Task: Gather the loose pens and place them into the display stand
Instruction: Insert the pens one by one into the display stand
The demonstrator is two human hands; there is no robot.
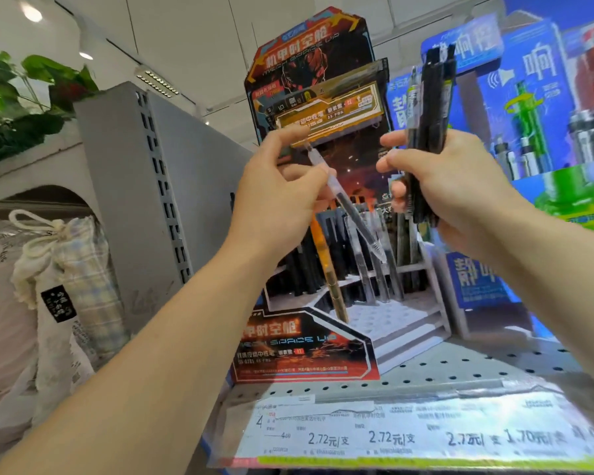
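Now left hand [282, 176] pinches one clear pen [343, 204], tilted above the display stand [309, 347]. Right hand [450, 180] grips a dark pen bundle [429, 132]; count unclear, blurred.

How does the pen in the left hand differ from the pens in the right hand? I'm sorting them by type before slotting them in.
The single pen is clear-barrelled with dark ink inside; the bundle of pens looks mostly black. The left hand pinches the single pen slanting tip-down toward the display stand; the right hand grips the bundle upright. One pen against several. Both are held in front of the stand, not yet in it.
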